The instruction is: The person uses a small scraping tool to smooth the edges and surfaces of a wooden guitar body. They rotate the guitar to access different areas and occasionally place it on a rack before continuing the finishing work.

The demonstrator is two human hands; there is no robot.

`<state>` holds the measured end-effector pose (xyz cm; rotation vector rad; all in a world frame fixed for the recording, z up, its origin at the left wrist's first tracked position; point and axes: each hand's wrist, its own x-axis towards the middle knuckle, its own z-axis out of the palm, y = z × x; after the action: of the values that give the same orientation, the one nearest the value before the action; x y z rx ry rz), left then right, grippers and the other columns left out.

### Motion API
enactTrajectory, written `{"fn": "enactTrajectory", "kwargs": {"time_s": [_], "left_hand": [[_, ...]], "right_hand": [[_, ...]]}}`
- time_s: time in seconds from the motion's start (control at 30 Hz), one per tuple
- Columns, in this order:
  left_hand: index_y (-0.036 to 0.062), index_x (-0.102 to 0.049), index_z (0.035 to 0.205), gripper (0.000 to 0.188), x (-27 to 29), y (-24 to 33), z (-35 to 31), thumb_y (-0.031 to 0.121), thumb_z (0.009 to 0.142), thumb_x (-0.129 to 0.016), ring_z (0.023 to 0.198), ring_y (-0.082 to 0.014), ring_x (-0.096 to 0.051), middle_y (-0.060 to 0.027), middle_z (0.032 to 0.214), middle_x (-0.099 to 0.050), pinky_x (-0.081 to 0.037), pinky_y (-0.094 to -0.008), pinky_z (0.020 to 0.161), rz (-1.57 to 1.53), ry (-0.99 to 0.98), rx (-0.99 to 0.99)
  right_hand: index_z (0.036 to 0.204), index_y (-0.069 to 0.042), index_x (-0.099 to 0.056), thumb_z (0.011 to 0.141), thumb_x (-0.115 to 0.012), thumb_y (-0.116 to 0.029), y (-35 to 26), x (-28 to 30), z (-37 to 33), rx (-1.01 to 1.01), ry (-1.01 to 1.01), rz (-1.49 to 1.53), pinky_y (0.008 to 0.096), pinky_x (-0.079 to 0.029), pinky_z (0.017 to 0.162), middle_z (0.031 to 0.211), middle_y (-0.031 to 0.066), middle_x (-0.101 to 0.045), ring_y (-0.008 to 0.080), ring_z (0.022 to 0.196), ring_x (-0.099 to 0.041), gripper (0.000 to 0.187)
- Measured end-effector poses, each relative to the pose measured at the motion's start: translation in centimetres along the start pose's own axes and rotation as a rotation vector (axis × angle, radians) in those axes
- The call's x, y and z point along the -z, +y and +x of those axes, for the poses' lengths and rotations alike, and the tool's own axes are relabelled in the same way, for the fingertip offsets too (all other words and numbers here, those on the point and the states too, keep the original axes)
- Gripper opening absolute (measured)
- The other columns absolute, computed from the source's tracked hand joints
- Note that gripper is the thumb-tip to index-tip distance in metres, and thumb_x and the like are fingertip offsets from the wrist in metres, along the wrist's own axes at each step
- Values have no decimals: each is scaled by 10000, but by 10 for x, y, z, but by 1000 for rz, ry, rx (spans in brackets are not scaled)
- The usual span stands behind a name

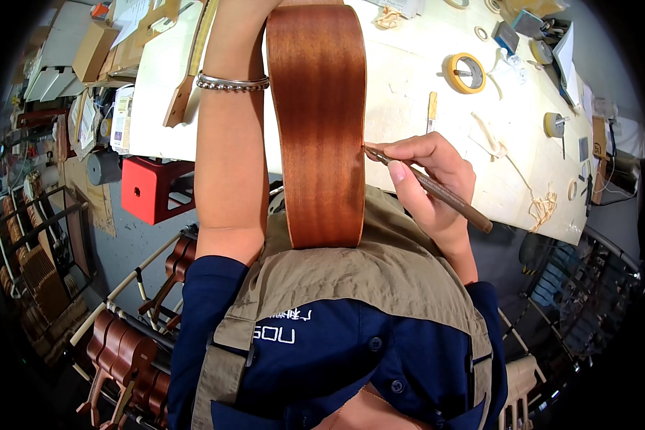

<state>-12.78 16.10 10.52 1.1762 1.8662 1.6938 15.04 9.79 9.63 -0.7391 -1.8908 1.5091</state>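
Observation:
A reddish-brown, guitar-shaped wooden instrument body [321, 122] stands on edge against my apron, its curved side facing up and pale binding along its edges. My right hand [441, 175] is closed around a brown marker pen [448, 195]. The pen's tip touches the right edge of the body, about midway along. My left forearm [231, 165], with a beaded metal bracelet [233, 83], runs along the body's left side. At the body's far end, my left hand [283, 3] is mostly cut off by the top border and its fingers are hidden.
On the pale worktable [401, 107] are a yellow tape roll [466, 73], a small flat stick [432, 112] and tangled cord [543, 208]. A red stool [154, 188] is at the left. Several instrument bodies [122, 344] hang on a rack at lower left.

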Motion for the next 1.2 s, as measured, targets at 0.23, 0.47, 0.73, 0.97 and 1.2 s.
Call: {"fn": "enactTrajectory", "kwargs": {"time_s": [0.23,0.47,0.73,0.97,1.2], "left_hand": [[-4,-596,692,400,3,-10,3,285,946,-487,578,-70,-460,14,621,-517,-366,-240,526,-5,-3,-57],[-9,-597,708,392,1,-5,1,282,946,-485,582,-72,-463,11,627,-519,-371,-241,530,-15,-9,-29],[-13,-599,705,407,3,-10,2,291,948,-479,588,-75,-468,9,627,-523,-375,-242,542,8,-23,-59],[-25,-599,708,424,3,-4,-2,305,945,-477,594,-82,-471,-4,625,-531,-375,-248,545,61,11,-48],[-40,-595,710,439,4,-1,-3,313,943,-475,597,-93,-474,-18,619,-533,-380,-264,553,101,17,-63]], "right_hand": [[875,27,-604,809,-626,-48,0,-3,2,-31,33,73,234,-507,679,850,129,-691,140,760,-661,103],[872,32,-602,815,-623,-56,3,-1,0,-3,12,56,238,-509,686,852,129,-692,140,762,-661,107],[864,34,-609,808,-633,-61,-2,-1,-1,-67,14,53,247,-513,698,840,130,-690,150,764,-664,112],[866,27,-620,798,-643,-64,1,2,-7,-28,-14,44,247,-513,698,822,126,-688,154,762,-665,115],[863,24,-620,803,-643,-68,-3,0,-4,-63,10,54,247,-513,703,825,124,-689,151,764,-665,113]]}}
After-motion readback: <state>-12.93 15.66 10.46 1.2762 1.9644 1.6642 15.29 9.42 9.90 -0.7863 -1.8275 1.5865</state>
